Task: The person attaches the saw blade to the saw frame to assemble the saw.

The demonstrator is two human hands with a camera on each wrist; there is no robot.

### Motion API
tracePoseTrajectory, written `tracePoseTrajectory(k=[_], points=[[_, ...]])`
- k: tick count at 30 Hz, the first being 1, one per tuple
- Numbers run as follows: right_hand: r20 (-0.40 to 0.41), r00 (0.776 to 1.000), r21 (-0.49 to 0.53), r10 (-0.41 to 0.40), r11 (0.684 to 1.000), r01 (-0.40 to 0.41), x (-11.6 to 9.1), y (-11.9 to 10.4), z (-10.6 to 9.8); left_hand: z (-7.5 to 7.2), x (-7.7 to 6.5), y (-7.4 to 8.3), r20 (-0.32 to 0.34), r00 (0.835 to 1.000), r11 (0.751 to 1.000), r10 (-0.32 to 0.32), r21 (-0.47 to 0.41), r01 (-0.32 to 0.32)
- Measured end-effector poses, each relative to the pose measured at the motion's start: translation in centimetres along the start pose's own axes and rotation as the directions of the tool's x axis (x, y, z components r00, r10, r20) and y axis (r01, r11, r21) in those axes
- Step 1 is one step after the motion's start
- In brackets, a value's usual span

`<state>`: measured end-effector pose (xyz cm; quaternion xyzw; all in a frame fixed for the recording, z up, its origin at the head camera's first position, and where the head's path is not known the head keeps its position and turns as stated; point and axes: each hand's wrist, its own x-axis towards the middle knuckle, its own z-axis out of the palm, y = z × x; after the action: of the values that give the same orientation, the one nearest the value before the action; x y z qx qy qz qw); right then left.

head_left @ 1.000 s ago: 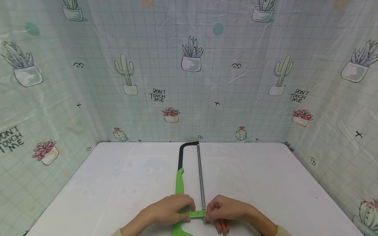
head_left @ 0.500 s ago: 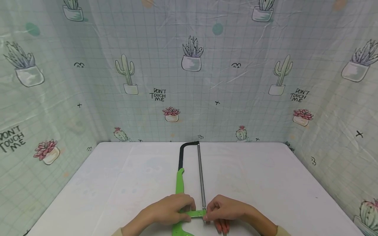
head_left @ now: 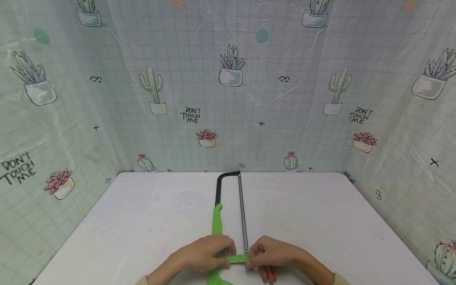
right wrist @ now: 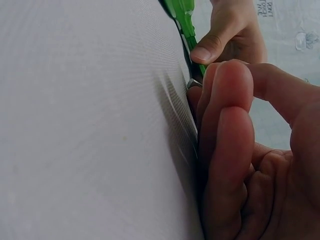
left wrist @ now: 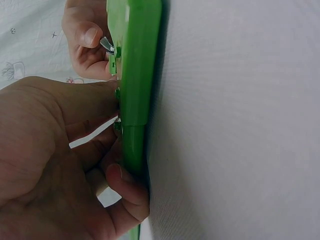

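Observation:
A hacksaw lies flat on the white table, its green frame [head_left: 216, 221] running away from me to a black front bow [head_left: 218, 190]. Its grey blade [head_left: 243, 213] is on the right side. My left hand [head_left: 204, 253] grips the frame near the green crosspiece [head_left: 236, 258], fingers over it and thumb on the near side. At the crosspiece's right end, my right hand [head_left: 272, 251] pinches a small metal wing nut [left wrist: 106, 45] between thumb and forefinger. In the head view the fingers cover the nut. The other right fingers [right wrist: 232, 135] hang beside it, close to the tabletop.
The white table [head_left: 160, 209] extends around the saw on both sides. A cactus-printed curtain [head_left: 270, 99] encloses it at the back, left and right. The saw's black bow reaches almost to the table's far edge.
My right thumb and fingertips have shifted slightly left over the wing nut, hiding metal that showed below the crosspiece earlier. My left hand and the hacksaw have stayed in place.

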<state>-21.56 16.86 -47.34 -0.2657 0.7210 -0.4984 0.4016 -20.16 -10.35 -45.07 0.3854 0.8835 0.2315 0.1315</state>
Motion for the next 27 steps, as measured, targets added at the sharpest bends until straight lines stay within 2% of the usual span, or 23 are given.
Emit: tracePoseTrajectory(k=[4, 13, 22, 27], points=[[0.000, 1.000, -0.003, -0.001, 1.000, 0.001, 0.0, 0.0, -0.1, 0.0, 0.1, 0.0, -0.004, 1.000, 1.000, 0.005, 0.005, -0.005], [-0.096, 0.995, -0.046, 0.006, 0.999, -0.011, 0.1, -0.1, 0.0, 0.1, 0.6, -0.2, -0.003, 1.000, 1.000, -0.011, 0.001, 0.011], [-0.075, 0.997, -0.046, 0.014, 0.999, -0.017, 0.2, -0.3, -0.5, 0.0, 0.8, -0.1, -0.007, 1.000, 1.000, -0.022, -0.004, 0.022], [-0.027, 1.000, -0.031, -0.005, 1.000, 0.004, 0.2, -0.1, -1.1, 0.0, 1.1, -0.1, -0.012, 1.000, 1.000, -0.024, -0.012, 0.024]])
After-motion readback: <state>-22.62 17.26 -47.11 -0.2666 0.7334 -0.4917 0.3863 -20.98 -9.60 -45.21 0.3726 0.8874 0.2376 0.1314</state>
